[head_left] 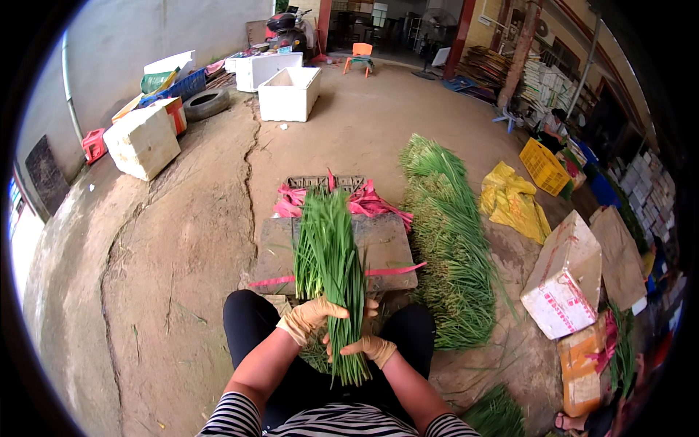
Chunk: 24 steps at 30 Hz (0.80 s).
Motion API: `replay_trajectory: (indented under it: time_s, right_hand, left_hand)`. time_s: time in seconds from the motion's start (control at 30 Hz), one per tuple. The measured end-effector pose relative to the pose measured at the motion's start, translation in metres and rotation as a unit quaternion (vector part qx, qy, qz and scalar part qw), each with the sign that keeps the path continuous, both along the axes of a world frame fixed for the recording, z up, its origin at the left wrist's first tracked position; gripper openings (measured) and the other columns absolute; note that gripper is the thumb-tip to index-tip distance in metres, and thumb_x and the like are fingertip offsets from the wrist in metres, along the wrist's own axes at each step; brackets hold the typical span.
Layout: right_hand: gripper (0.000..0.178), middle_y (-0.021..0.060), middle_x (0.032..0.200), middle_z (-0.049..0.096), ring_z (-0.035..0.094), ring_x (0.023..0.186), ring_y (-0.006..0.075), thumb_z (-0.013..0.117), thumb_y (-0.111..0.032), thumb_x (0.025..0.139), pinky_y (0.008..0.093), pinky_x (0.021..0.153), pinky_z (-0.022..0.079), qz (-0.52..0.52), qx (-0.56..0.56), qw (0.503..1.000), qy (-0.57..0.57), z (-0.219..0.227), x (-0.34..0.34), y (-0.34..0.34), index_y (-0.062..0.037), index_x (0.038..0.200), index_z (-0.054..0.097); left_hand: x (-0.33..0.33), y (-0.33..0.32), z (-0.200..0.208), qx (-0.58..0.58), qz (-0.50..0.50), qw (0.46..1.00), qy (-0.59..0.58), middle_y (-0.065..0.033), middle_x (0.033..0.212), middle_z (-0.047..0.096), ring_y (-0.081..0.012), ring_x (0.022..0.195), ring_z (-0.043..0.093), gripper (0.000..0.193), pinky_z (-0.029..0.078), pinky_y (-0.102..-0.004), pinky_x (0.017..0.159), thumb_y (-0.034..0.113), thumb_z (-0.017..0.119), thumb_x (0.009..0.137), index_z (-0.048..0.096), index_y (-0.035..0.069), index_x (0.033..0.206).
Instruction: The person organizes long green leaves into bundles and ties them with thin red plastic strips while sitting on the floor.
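Note:
In gloves, both my hands are closed round a bunch of long green chives point(341, 273) with pale stem ends toward me. My left hand point(312, 318) grips its left side, and my right hand point(370, 347) wraps the stems lower down from the right. Under the leaves is a worn flat board point(386, 251) on a low stand in front of my knees. More chives point(307, 247) lie on the board, left of the held bunch. A pink strip point(395, 270) runs across the board beneath the leaves. Further pink strips point(378, 204) are heaped at its far edge.
A long pile of chives point(451, 255) lies right of the board. Beyond it are a yellow sack point(513, 200), a yellow crate point(544, 167) and a cardboard box point(564, 277). White foam boxes point(290, 95) and a tyre point(207, 105) stand farther off, near an orange chair point(359, 57).

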State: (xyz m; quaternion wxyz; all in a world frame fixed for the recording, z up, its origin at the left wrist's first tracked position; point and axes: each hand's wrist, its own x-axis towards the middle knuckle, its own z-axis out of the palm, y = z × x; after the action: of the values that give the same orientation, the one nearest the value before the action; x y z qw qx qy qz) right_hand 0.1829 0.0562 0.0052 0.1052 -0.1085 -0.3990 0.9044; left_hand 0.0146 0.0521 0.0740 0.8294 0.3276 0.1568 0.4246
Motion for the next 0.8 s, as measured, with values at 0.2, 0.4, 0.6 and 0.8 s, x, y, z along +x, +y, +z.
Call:
replay_trajectory:
  time_s: [0.2, 0.4, 0.6, 0.8]
  right_hand:
    - [0.065, 0.0106, 0.110, 0.056, 0.052, 0.107, 0.0204, 0.075, -0.016, 0.069, 0.0317, 0.089, 0.043, -0.009, 0.242, 0.963, -0.122, -0.008, -0.004, 0.021, -0.0016, 0.123, 0.042]
    - [0.035, 0.0032, 0.083, 0.063, 0.056, 0.074, 0.0134, 0.066, -0.032, 0.079, 0.0261, 0.072, 0.044, 0.014, 0.506, 0.796, -0.332, 0.095, 0.019, 0.075, -0.0009, 0.096, 0.061]
    - [0.016, -0.0032, 0.067, 0.054, 0.042, 0.052, 0.0031, 0.054, -0.006, 0.086, 0.0166, 0.049, 0.035, -0.315, 0.374, 0.851, -0.190, 0.148, 0.044, 0.072, -0.0059, 0.100, 0.062]
    - [0.013, 0.0008, 0.067, 0.059, 0.054, 0.062, 0.0102, 0.058, -0.010, 0.085, 0.0237, 0.069, 0.045, -0.555, 0.310, 0.765, -0.106, 0.129, 0.074, 0.075, -0.0032, 0.075, 0.063]
  left_hand:
    - [-0.009, 0.007, -0.015, 0.058, 0.054, 0.995, 0.058, -0.0090, 0.102, 0.059, -0.0189, 0.086, 0.059, 0.054, 0.048, -0.0327, 0.078, 0.011, 0.072, 0.071, 0.049, 0.004, 0.119]
    - [-0.017, 0.013, -0.025, 0.138, 0.230, 0.938, 0.220, -0.0025, 0.093, 0.062, -0.0119, 0.080, 0.058, 0.036, 0.049, -0.0282, 0.072, 0.000, 0.069, 0.069, 0.059, 0.003, 0.103]
    - [0.006, 0.007, -0.056, 0.155, 0.340, 0.869, 0.324, -0.0001, 0.083, 0.063, -0.0085, 0.077, 0.056, 0.026, 0.047, -0.0253, 0.073, 0.005, 0.071, 0.071, 0.061, 0.002, 0.095]
    - [0.031, 0.003, -0.103, 0.151, 0.338, 0.870, 0.326, -0.0014, 0.087, 0.064, -0.0088, 0.078, 0.057, 0.023, 0.047, -0.0253, 0.074, 0.007, 0.070, 0.074, 0.060, 0.002, 0.095]
